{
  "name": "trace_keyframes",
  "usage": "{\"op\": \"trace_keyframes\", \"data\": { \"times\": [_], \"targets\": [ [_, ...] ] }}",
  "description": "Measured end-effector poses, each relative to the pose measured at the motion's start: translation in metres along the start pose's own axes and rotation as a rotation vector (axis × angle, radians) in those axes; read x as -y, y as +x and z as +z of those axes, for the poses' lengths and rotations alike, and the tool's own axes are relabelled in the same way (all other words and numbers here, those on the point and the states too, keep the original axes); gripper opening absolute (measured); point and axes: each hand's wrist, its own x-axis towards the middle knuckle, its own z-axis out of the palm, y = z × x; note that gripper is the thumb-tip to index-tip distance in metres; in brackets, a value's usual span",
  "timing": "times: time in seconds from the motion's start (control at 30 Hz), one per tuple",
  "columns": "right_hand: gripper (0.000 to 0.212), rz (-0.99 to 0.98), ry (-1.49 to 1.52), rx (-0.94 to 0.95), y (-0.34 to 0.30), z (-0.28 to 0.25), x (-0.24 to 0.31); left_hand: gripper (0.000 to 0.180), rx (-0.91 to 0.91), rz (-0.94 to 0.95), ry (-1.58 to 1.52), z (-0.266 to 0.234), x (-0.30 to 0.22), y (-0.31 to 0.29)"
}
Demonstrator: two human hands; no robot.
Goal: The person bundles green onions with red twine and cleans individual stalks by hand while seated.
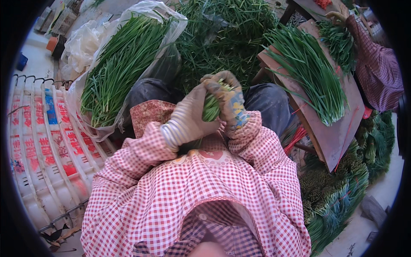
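Observation:
A small bunch of garlic chives is gripped between my two gloved hands, close in front of my body. My left hand, in a pale glove with a striped cuff, wraps round the leaves from the left. Closed over the top of the bunch is my right hand, in a worn, stained glove; pale cut ends show between its fingers. Leaf tips hang below my left hand, partly hidden by the sleeve. A larger pile of chives lies on a brown board to the right.
An open plastic bag with loose chives stands left. Beyond my knees chives heap on the floor. A white slatted crate is far left. Tied bundles stack at right, near red ties. Another person's sleeve reaches in.

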Motion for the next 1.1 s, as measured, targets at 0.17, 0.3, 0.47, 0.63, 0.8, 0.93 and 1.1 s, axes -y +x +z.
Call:
{"op": "trace_keyframes", "data": {
  "times": [0.17,0.3,0.47,0.63,0.8,0.93,1.1],
  "targets": [
    [0.027,-0.422,-0.278,0.090,0.027,0.020,0.121,0.068,-0.109,0.244,-0.429,-0.090,-0.005,-0.020],
    [0.023,-0.685,-0.466,-0.016,0.095,-0.021,0.164,0.045,-0.637,0.315,-0.195,-0.129,0.013,-0.036],
    [0.040,-0.527,-0.833,0.058,0.185,0.017,0.124,0.026,-0.226,0.685,-0.120,-0.114,-0.006,-0.022],
    [0.038,-0.837,-0.621,0.095,0.217,0.060,0.157,0.018,0.100,0.543,-0.595,-0.076,-0.017,-0.013],
    [0.029,-0.421,-1.287,0.175,0.229,0.015,0.082,0.026,0.582,0.117,-1.042,-0.059,-0.029,0.011],
    [0.029,-0.596,-0.865,0.196,0.203,0.041,0.113,0.066,0.718,-0.178,-1.473,-0.057,-0.042,0.041],
    [0.026,-0.972,-1.287,0.659,0.131,0.078,0.136,0.097,0.511,-0.265,-1.978,-0.026,-0.031,0.056]
  ]
}}
